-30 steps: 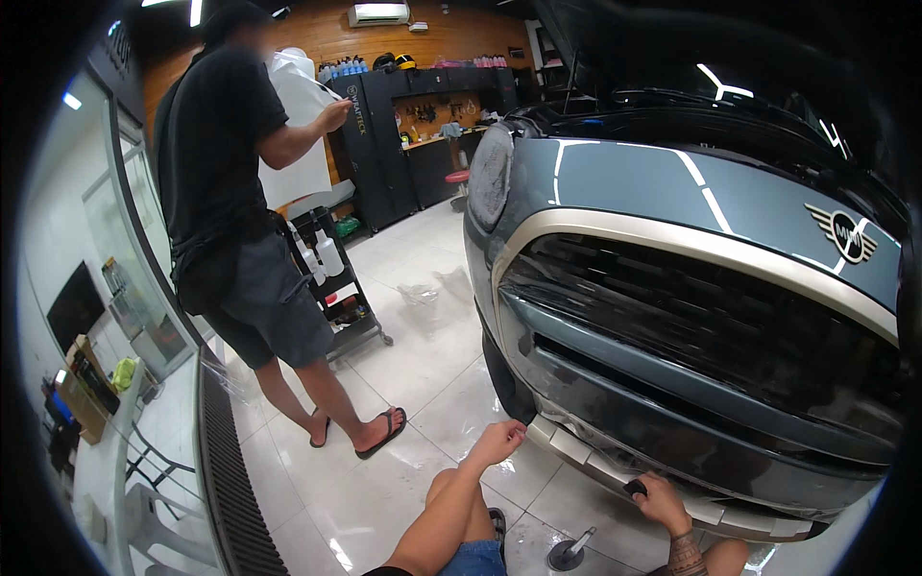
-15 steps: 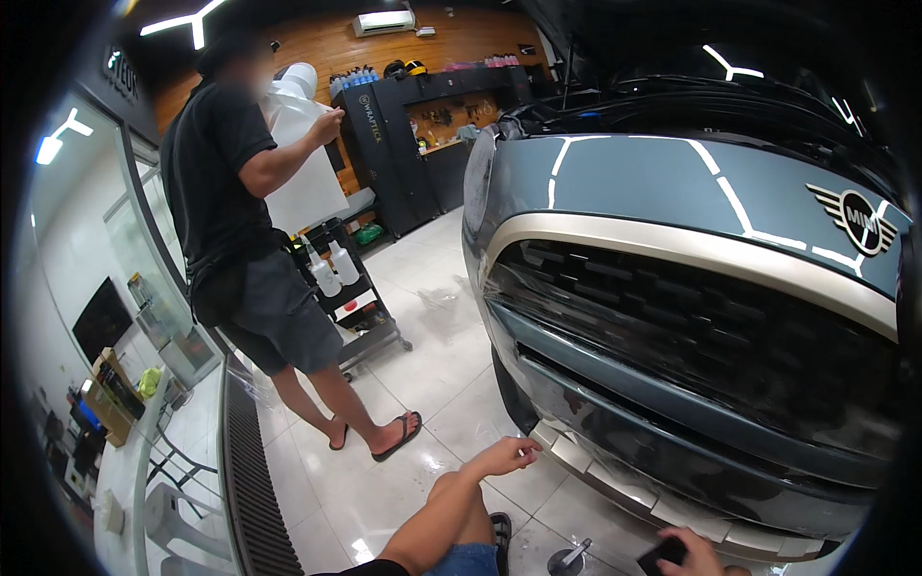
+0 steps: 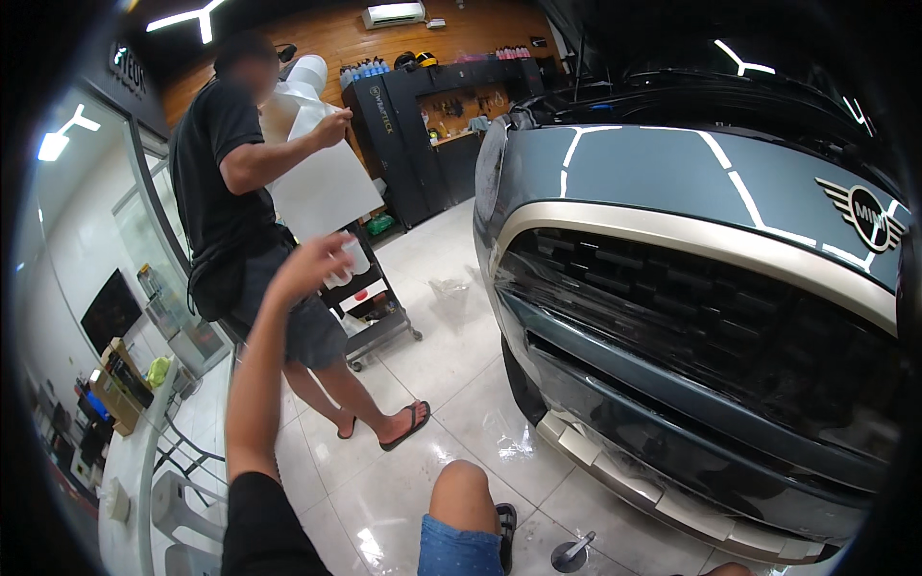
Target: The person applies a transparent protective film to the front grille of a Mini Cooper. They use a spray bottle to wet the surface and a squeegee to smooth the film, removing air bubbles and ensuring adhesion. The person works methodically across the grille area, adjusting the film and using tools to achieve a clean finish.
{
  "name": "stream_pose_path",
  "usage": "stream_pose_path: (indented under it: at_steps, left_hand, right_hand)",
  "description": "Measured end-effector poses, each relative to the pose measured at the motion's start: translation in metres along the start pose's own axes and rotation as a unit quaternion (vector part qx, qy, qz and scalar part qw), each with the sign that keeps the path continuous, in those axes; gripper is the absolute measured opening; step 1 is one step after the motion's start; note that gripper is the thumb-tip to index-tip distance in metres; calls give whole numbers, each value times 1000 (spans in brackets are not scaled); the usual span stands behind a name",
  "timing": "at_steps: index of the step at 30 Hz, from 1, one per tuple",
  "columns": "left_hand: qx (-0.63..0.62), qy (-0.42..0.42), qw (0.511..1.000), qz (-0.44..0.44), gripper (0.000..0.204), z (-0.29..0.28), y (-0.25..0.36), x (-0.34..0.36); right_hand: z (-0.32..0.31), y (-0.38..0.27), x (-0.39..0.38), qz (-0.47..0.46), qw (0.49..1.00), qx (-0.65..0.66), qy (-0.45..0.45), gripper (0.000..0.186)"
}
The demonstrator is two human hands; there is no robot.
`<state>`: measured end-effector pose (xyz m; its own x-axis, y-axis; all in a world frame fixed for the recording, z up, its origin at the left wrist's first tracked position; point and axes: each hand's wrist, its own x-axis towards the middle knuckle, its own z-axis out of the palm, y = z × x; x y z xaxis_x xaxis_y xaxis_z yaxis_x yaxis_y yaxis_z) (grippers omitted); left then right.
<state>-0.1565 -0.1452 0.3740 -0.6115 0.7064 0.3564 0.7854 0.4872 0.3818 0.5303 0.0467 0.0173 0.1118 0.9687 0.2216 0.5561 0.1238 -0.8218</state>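
Head view: the left hand (image 3: 315, 266), low by the bumper (image 3: 677, 440) a moment ago, now lifts across the trolley (image 3: 382, 336), fingers loosely spread, apparently empty. The right hand's gone from sight; I can't tell its grip. The bumper, right, looks untended.

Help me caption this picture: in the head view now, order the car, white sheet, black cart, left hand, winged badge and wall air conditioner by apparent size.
1. Car
2. White sheet
3. Black cart, partly hidden
4. Left hand and winged badge: too alike to rank
5. Air conditioner
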Motion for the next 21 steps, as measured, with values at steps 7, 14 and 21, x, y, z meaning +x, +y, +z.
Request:
stream_pose_path:
  at_steps: [7, 14, 21]
  left_hand:
    - [252, 64, 960, -108, 53, -150, -7, 65]
    - [225, 24, 954, -195, 51, -152, 34, 27]
    - [103, -102, 935, -323, 48, -198, -47, -30]
  right_hand:
    - [-9, 5, -1, -81, 988, -132, 24, 36]
    - [-33, -7, 14, -195, 967, -133, 100, 38]
    - [-17, -113, -6, -127, 931, 313, -137, 39]
